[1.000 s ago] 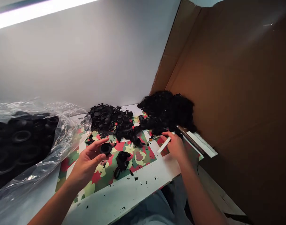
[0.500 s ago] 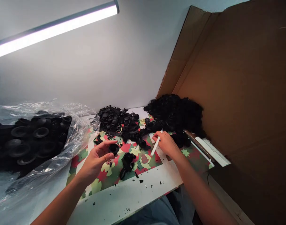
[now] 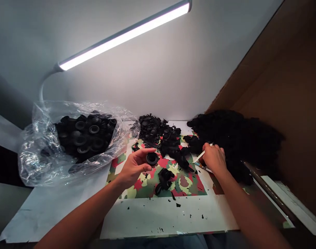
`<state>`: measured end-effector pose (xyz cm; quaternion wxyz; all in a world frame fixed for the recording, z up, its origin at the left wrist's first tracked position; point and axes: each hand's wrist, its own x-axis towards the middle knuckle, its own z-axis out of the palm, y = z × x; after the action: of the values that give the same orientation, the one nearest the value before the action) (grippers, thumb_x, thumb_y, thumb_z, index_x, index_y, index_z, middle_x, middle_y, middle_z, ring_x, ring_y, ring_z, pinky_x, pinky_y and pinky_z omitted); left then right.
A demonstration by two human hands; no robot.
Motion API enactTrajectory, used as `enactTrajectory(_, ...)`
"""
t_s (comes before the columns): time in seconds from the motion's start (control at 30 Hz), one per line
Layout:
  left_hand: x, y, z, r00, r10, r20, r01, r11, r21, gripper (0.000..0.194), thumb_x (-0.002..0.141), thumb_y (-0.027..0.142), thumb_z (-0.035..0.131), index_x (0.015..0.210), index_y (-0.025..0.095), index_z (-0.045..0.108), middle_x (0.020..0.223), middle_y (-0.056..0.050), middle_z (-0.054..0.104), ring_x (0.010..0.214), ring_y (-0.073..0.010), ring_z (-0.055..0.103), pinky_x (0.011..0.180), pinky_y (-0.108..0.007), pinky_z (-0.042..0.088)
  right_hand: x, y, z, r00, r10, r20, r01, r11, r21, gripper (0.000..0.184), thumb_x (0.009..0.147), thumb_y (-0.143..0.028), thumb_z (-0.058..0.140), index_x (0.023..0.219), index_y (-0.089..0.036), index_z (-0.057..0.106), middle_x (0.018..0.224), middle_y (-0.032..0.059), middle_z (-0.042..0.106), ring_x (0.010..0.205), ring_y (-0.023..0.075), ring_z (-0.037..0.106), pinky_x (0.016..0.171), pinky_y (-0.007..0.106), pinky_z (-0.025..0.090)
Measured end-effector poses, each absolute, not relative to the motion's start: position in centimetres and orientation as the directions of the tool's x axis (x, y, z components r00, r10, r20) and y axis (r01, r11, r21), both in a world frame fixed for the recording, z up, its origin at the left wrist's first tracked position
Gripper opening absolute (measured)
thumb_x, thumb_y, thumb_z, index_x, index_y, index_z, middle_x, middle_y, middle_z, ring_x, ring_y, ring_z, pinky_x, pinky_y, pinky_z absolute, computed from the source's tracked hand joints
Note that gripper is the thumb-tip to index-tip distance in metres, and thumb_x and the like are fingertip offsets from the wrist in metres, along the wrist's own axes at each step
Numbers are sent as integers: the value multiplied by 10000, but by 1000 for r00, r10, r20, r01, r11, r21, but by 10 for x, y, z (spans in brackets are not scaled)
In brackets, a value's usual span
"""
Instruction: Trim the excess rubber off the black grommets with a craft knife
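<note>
My left hand grips a round black rubber part between thumb and fingers, its ringed open end facing me. To the right, my right hand is closed on a slim white stick that slants down to the left. Just under that hand lies a slender tool with a ribbed metal grip, partly hidden by the fingers. Between the hands, a small clump of black rubber pieces rests on the camouflage-patterned sheet.
A clear plastic bag full of black ribbed rubber parts stands at left. Black scraps are heaped at the back, with a larger dark pile by the cardboard wall. A lit lamp hangs above. A brown rod lies at right.
The view has swung left, showing more of the bag and lamp. My left hand keeps the rubber part. My right hand, still with the white stick, has come beside the slender tool.
</note>
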<state>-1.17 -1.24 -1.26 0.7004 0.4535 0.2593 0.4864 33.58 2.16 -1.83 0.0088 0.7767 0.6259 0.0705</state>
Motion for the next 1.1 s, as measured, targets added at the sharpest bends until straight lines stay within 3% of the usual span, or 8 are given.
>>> enactTrajectory(0.1, -13, -13, -15, 390, 918, 73, -425, 110, 899, 517, 677, 195, 866, 1173, 223, 724, 1059, -91, 743, 656, -117, 609, 539, -209, 468, 337, 16, -16, 186, 978, 93, 975, -196, 109, 126, 849, -123, 566, 959, -141, 624, 885, 151, 699, 989, 310, 608, 811, 374, 351)
enactTrajectory(0.27, -13, -15, -13, 394, 916, 74, -375, 86, 923, 498, 706, 161, 835, 1185, 225, 717, 1072, -84, 737, 671, -113, 615, 564, -205, 489, 342, 12, -21, 213, 977, -2, 977, -213, 31, 73, 889, -237, 581, 943, -196, 609, 890, 76, 685, 768, 214, 649, 622, 291, 356)
enactTrajectory(0.37, -11, -17, -8, 407, 910, 82, -373, 83, 924, 492, 706, 150, 833, 1176, 231, 710, 1096, -84, 735, 754, -143, 651, 625, -227, 532, 341, 15, -23, 219, 976, -18, 975, -219, 31, 100, 924, -265, 557, 965, -182, 595, 972, 101, 667, 814, 210, 659, 631, 278, 372)
enactTrajectory(0.57, -12, -17, -6, 411, 908, 77, -366, 87, 927, 487, 732, 210, 841, 1198, 219, 699, 1076, -98, 738, 781, -162, 665, 649, -241, 522, 330, 20, -19, 222, 975, -21, 971, -218, 100, 279, 786, -62, 633, 1049, -113, 558, 977, 173, 674, 983, 305, 647, 777, 340, 374)
enactTrajectory(0.67, -13, -16, -9, 402, 911, 85, -384, 84, 919, 531, 719, 286, 859, 1218, 202, 698, 1008, -101, 744, 771, -171, 668, 645, -243, 505, 328, 19, -15, 201, 979, -17, 975, -198, 98, 239, 869, -127, 591, 1098, -109, 528, 962, 164, 694, 1007, 307, 649, 825, 365, 357)
enactTrajectory(0.8, -13, -14, -9, 387, 916, 102, -414, 74, 907, 546, 706, 292, 867, 1217, 202, 697, 1003, -96, 747, 736, -159, 664, 596, -219, 483, 328, 21, -15, 226, 974, -31, 972, -223, 78, 236, 939, -259, 562, 1107, -101, 511, 1037, 182, 691, 1002, 298, 668, 765, 335, 384)
enactTrajectory(0.93, -12, -14, -8, 385, 917, 104, -418, 72, 906, 609, 726, 205, 847, 1295, 238, 633, 1113, -103, 730, 804, -170, 672, 619, -216, 504, 324, 29, -18, 235, 969, -75, 970, -229, 77, 178, 901, -144, 566, 1070, -103, 528, 1006, 168, 704, 956, 272, 696, 698, 302, 395)
enactTrajectory(1.1, -12, -13, -10, 372, 918, 134, -432, 44, 901, 538, 717, 224, 857, 1220, 218, 666, 1047, -89, 729, 814, -162, 662, 681, -229, 522, 311, 35, -15, 202, 978, -49, 972, -194, 129, 227, 857, -30, 517, 1080, -66, 526, 1029, 232, 692, 978, 325, 693, 776, 358, 384)
